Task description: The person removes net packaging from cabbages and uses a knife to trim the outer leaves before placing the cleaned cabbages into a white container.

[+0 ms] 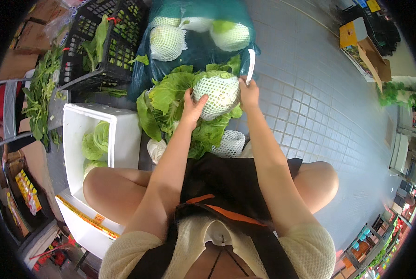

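A round pale-green cabbage [216, 92] in a white foam net is held between my hands, above a heap of loose green leaves [171, 92]. My left hand [193, 106] grips its left side, thumb across the net. My right hand [248, 91] touches its right side and also holds a knife [251, 65], whose light blade points away from me. Beyond, a dark green plastic bag [197, 45] holds several netted cabbages, one [167, 42] at its left. An empty-looking white foam net [229, 143] lies near my feet, under the leaves' edge.
At left stand a white foam box [126, 122] with light-green cabbages [95, 141] inside and a black plastic crate [119, 42] with leafy greens. Leafy stems [40, 94] lie further left. Grey tiled floor [298, 101] extends right, with an open cardboard box [368, 52] at upper right.
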A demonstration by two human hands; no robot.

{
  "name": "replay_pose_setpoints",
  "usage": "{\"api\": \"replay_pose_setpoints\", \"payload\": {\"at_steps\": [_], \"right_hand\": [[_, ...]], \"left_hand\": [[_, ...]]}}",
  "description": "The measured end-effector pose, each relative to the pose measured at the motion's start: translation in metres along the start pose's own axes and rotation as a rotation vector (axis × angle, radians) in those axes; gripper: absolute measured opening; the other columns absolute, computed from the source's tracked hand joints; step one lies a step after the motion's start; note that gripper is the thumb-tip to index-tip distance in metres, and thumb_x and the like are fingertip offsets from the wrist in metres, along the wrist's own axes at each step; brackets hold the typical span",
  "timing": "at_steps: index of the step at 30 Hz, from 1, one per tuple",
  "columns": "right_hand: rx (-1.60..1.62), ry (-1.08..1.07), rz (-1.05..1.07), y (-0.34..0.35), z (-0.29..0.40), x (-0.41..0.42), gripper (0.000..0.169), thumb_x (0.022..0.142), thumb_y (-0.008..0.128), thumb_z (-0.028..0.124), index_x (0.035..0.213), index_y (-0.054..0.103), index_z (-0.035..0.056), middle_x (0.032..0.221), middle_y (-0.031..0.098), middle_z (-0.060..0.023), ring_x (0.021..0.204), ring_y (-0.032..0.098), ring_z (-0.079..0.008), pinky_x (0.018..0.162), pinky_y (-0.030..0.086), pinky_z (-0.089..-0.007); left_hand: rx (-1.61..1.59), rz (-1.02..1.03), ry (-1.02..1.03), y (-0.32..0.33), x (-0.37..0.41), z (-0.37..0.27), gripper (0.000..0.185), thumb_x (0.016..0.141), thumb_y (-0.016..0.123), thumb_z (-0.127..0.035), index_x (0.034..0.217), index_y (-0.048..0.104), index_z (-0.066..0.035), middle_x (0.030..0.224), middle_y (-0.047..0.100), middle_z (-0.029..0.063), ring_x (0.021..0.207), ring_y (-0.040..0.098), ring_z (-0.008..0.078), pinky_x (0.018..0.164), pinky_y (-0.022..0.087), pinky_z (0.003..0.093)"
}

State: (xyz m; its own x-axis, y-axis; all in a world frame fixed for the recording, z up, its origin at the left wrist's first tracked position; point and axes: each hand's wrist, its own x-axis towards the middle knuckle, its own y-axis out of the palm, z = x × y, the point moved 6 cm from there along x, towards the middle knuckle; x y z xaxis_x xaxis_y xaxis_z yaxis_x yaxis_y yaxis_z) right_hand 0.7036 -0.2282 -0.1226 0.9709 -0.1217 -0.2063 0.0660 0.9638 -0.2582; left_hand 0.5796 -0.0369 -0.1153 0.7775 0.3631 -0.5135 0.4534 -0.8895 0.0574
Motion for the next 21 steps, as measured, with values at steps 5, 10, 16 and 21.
{"api": "replay_pose_setpoints", "payload": {"at_steps": [5,10,16,21], "right_hand": [[0.045,-0.112,0.292,0.035,0.032,-0.007,0.018,0.079,0.066,0.019,0.091,0.064,0.0061,0.067,0.058,-0.0010,0.056,0.048,-0.0105,0.054,0.040,-0.0253],[-0.253,-0.101,0.504,0.061,0.018,-0.051,0.028,0.077,0.068,0.027,0.097,0.063,0.0071,0.068,0.061,-0.0071,0.063,0.057,-0.0117,0.057,0.045,-0.0290],[-0.218,0.011,0.486,0.047,-0.003,-0.042,0.032,0.074,0.069,0.030,0.095,0.065,0.0060,0.070,0.063,-0.0100,0.062,0.060,-0.0210,0.060,0.047,-0.0333],[-0.279,0.091,0.515,0.055,-0.002,-0.043,0.042,0.073,0.069,0.038,0.094,0.063,0.0025,0.075,0.064,-0.0141,0.071,0.063,-0.0272,0.063,0.047,-0.0363]], "left_hand": [[-0.060,-0.151,0.085,-0.018,-0.060,-0.013,0.082,0.069,0.076,-0.027,0.130,0.026,-0.006,0.126,0.034,0.0132,0.113,0.040,0.0265,0.090,0.039,0.0390],[0.343,0.097,0.363,0.020,-0.073,-0.024,0.037,0.072,0.069,-0.007,0.102,0.050,-0.003,0.102,0.050,0.0092,0.093,0.052,0.0198,0.075,0.047,0.0324],[0.743,-0.364,0.772,0.018,-0.080,-0.074,0.043,0.064,0.076,-0.017,0.097,0.052,-0.003,0.100,0.054,0.0147,0.096,0.048,0.0318,0.082,0.040,0.0417],[0.937,-0.234,0.556,-0.007,-0.044,-0.042,0.037,0.065,0.075,-0.021,0.093,0.057,-0.004,0.095,0.057,0.0144,0.089,0.053,0.0321,0.075,0.044,0.0407]]}}
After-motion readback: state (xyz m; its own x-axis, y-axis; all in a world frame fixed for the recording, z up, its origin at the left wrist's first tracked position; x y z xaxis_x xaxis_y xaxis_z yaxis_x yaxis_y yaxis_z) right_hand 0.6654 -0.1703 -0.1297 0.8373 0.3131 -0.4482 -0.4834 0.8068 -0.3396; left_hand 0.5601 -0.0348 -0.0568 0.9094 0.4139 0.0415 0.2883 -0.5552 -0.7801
